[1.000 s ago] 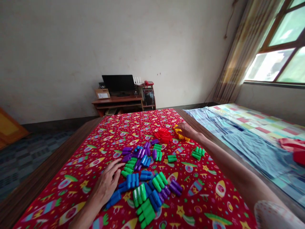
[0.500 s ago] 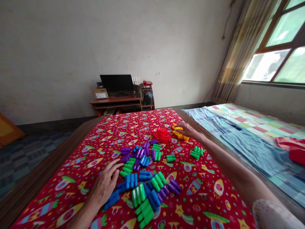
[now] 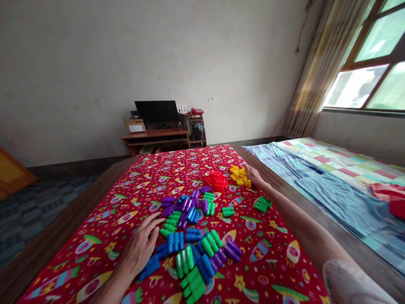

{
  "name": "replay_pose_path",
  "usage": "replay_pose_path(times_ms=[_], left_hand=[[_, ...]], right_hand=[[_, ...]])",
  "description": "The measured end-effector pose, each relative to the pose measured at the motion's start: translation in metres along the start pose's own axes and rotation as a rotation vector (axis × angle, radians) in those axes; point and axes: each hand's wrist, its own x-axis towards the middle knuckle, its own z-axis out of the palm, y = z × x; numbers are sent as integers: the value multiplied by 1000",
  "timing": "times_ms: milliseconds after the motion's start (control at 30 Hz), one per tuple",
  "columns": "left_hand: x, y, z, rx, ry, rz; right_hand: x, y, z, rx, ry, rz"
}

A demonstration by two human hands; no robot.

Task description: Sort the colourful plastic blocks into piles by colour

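My left hand point(image 3: 143, 241) rests on the cloth with fingers loosely apart, holding nothing. Its fingertips are close to green toy building blocks point(image 3: 171, 223) and a purple block point(image 3: 167, 210). Blue blocks point(image 3: 150, 267) lie beside its thumb. At the far right of the cloth, my right hand point(image 3: 253, 175) is against the right side of a pile of yellow blocks point(image 3: 241, 175), its fingers stretched out and partly hidden. Just left of that pile is a heap of red blocks point(image 3: 217, 180). Purple, blue and green blocks are mixed together in the middle.
A red patterned cloth point(image 3: 133, 198) covers the wooden table point(image 3: 57, 211). Two small green blocks point(image 3: 262, 204) lie near its right edge, under my right forearm. A bed with a checkered sheet point(image 3: 319, 164) adjoins on the right. A desk with a monitor point(image 3: 157, 113) stands beyond.
My right hand has moved from over the yellow blocks to their right side, fingers off the top. The yellow pile looks more compact. My left hand stays in place.
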Motion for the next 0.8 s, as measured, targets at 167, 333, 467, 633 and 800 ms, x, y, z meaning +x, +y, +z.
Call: replay_pose_path(times_ms=[167, 333, 467, 633, 800], left_hand=[[0, 4, -2, -10, -13, -5], [1, 5, -2, -1, -1, 1], [2, 5, -2, 8, 5, 8], [1, 6, -3, 12, -8, -2], [1, 6, -2, 8, 3, 3]], right_hand=[[-2, -1, -17, 48, -35, 5], [-25, 8, -33, 93, -135, -138], [-42, 9, -20, -100, -175, -125], [-32, 9, -1, -124, -154, -156], [-17, 11, -4, -110, -172, -193]])
